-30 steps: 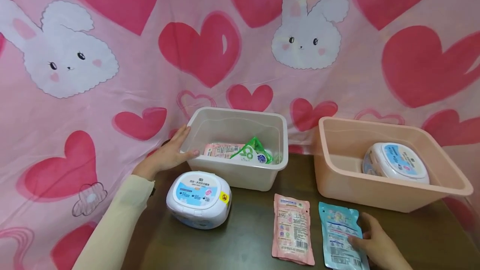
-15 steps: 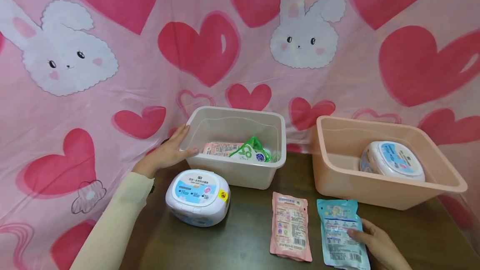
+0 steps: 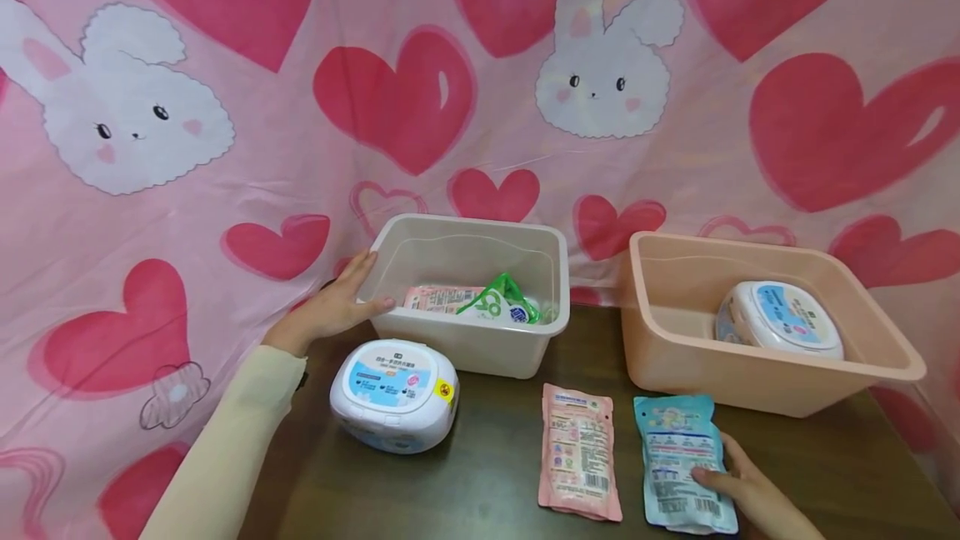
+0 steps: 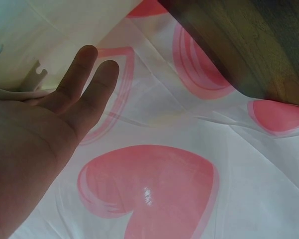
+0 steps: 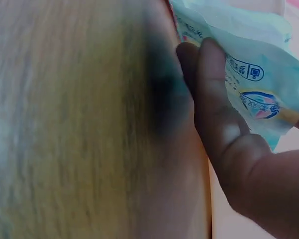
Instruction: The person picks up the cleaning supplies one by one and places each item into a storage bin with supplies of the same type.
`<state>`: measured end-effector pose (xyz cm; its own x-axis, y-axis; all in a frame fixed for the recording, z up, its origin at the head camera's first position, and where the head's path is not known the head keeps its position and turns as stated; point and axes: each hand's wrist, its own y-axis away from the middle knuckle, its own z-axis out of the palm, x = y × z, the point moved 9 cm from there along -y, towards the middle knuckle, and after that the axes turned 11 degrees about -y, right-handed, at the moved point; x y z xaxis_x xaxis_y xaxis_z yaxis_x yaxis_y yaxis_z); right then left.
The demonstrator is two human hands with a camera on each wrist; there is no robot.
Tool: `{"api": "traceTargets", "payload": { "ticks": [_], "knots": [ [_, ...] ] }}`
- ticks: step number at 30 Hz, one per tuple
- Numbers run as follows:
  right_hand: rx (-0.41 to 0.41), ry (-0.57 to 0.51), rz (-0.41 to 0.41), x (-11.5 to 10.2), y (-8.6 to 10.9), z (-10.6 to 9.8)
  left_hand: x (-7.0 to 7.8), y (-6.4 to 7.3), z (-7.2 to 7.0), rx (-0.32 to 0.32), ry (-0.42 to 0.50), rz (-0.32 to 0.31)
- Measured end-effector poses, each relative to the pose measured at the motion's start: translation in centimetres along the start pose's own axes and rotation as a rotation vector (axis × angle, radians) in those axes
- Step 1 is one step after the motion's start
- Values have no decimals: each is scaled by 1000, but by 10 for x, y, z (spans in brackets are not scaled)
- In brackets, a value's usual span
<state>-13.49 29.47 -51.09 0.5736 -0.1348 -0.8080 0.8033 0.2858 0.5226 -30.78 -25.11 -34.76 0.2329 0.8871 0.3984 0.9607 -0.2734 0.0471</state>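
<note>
In front of the peach tub (image 3: pixel 750 373), the blue pouch (image 3: pixel 682 448) is held by its right edge: the grip of the right hand (image 3: pixel 750 486) is clamped on it, thumb across its face, fingers behind. Whether its lower end clears the table (image 3: pixel 480 482) cannot be told. The soft pack may well sag, so it is probably best supported from behind, with pressure kept light. Left of the peach tub, the rim of the beige bin (image 3: pixel 465 348) is touched by the left hand (image 3: pixel 330 311), its fingers extended and unclamped; inside, a pink packet (image 3: pixel 438 298) and a green-and-white packet (image 3: pixel 498 305) are contained. Within the peach tub, a white box (image 3: pixel 795 319) is lodged toward its right end.
</note>
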Motion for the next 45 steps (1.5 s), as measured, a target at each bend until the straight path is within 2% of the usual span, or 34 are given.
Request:
{"api": "traceTargets", "payload": {
  "ticks": [3,12,17,22,30,40,45],
  "knots": [
    [-8,-43,-6,-3,5,5,2,0,0,-2,4,3],
    [-159,-194,-55,-9,10,23,1,0,1,-8,4,-5],
    [-179,-257,-68,-13,10,30,1,1,1,-8,0,-16],
    [-231,-303,-97,-20,12,40,1,1,0,-8,-15,-24],
    [-214,-286,-105,-29,17,50,4,1,-1,-6,-13,-6],
    [-291,-314,-209,-47,21,71,2,1,0,-11,-12,-23],
    [-283,-289,-210,-56,21,82,1,-1,1,-8,-21,-14]
  ]
}}
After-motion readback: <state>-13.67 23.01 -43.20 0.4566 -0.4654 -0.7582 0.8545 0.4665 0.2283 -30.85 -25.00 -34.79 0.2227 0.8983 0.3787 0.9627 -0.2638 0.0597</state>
